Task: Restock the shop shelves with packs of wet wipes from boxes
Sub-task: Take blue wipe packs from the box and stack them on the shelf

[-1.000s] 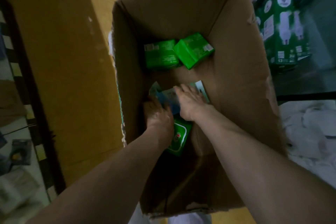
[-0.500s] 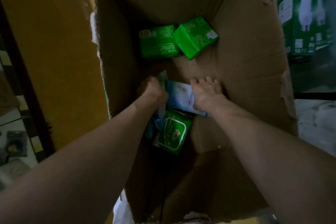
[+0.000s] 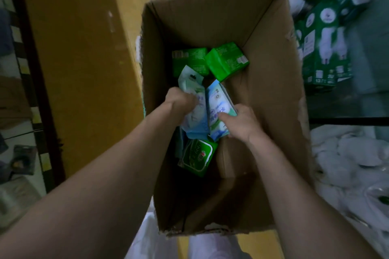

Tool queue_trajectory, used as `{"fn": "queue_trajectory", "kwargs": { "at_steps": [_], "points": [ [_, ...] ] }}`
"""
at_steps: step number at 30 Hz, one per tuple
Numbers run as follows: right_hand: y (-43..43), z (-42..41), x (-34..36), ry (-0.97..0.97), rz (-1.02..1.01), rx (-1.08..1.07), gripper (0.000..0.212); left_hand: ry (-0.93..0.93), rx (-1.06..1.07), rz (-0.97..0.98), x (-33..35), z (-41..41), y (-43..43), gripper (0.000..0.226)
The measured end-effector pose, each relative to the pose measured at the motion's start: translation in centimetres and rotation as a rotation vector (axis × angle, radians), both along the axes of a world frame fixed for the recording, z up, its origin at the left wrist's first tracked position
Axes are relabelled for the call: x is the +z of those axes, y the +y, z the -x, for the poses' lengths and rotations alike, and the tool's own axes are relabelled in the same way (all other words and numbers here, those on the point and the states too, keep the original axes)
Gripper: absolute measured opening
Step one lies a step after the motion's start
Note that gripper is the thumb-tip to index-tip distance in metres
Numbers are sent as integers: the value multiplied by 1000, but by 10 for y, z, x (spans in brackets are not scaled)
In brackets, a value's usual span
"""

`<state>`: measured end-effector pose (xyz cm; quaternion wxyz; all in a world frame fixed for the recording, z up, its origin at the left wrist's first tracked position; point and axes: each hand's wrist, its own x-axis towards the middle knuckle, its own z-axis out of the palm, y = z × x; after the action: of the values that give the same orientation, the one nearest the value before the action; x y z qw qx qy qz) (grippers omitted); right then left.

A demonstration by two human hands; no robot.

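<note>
1. An open cardboard box (image 3: 273,73) fills the middle of the frame, seen from above, and both bare forearms reach down into it from the lower edge.
2. The left hand (image 3: 180,101) sits at centre left inside the box. Its grip is closed, with the fingers curled round a pale blue pack (image 3: 194,115) of wet wipes. The pack's upper end, with a small hanging hole, sticks up above the fist.
3. The right hand (image 3: 242,122) is just right of centre. Its grip is closed on a blue-and-white pack (image 3: 217,103), with the thumb pressed on the printed face and the fingers behind it.
4. The two held packs stand roughly upright, side by side, and touch along their long edges.
5. Below them, towards the lower part of the frame, a green pack with a white label (image 3: 197,155) lies on the box floor, partly under the pale blue pack.
6. At the far end of the box, two more packs lie next to each other: a green pack on the left (image 3: 187,59) and a green pack on the right (image 3: 227,61).
7. Outside the box, green cartons (image 3: 322,48) stand at the upper right, blurred. A heap of white bags (image 3: 347,153) lies at the lower right, and a yellow-brown panel (image 3: 84,48) runs down the left.
</note>
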<state>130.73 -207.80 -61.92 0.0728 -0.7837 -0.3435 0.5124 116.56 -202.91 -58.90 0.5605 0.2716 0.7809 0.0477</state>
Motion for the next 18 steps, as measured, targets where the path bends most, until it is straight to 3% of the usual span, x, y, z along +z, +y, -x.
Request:
{"fn": "queue_trajectory", "kwargs": {
  "at_steps": [8, 18],
  "points": [
    [-3, 18, 102, -55, -275, 25, 29, -12, 200, -104, 76, 23, -29, 30],
    [-22, 103, 219, 65, -497, 314, 20, -42, 554, -349, 180, 102, -89, 8]
  ]
}}
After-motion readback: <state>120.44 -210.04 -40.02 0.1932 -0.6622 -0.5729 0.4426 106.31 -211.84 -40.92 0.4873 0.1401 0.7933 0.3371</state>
